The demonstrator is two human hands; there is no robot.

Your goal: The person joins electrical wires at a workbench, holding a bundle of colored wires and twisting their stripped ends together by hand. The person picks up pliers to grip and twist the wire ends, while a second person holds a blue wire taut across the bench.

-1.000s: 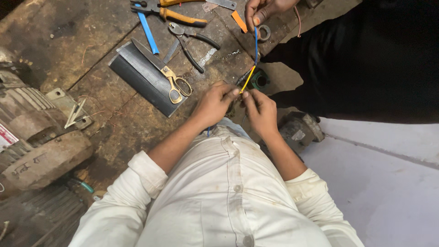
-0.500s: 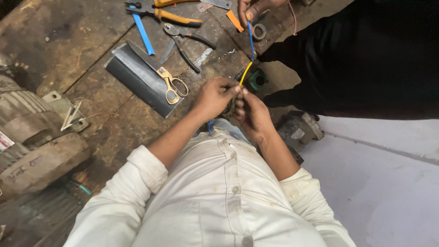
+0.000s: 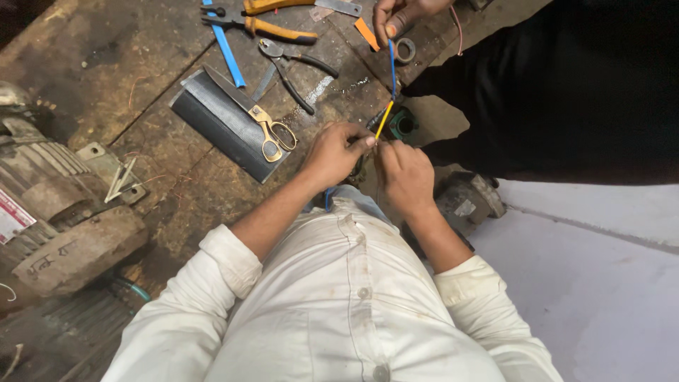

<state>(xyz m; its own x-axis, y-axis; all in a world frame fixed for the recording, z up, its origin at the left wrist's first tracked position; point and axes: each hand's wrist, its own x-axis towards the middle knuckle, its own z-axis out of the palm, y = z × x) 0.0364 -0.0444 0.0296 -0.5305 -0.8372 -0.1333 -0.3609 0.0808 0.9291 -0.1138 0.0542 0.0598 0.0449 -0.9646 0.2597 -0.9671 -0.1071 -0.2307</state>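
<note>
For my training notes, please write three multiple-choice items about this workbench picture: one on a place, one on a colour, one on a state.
1. Where do the gold-handled scissors lie?
A. on the dark grey sheet
B. on the motor
C. in a hand

2. What colours is the wire stretched between the hands?
A. red, green
B. blue, yellow
C. white only

3. How are the left hand and right hand?
A. apart, empty
B. together, pinching the wire's yellow end
C. holding pliers

Answers: 1 A, they rest across it; 2 B, blue above, yellow below; 3 B, fingertips meet there.

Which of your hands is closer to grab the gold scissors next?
Probably the left hand: it sits just beside the scissors lying on the dark sheet. The right hand is farther away, on the wire's other side.
</note>
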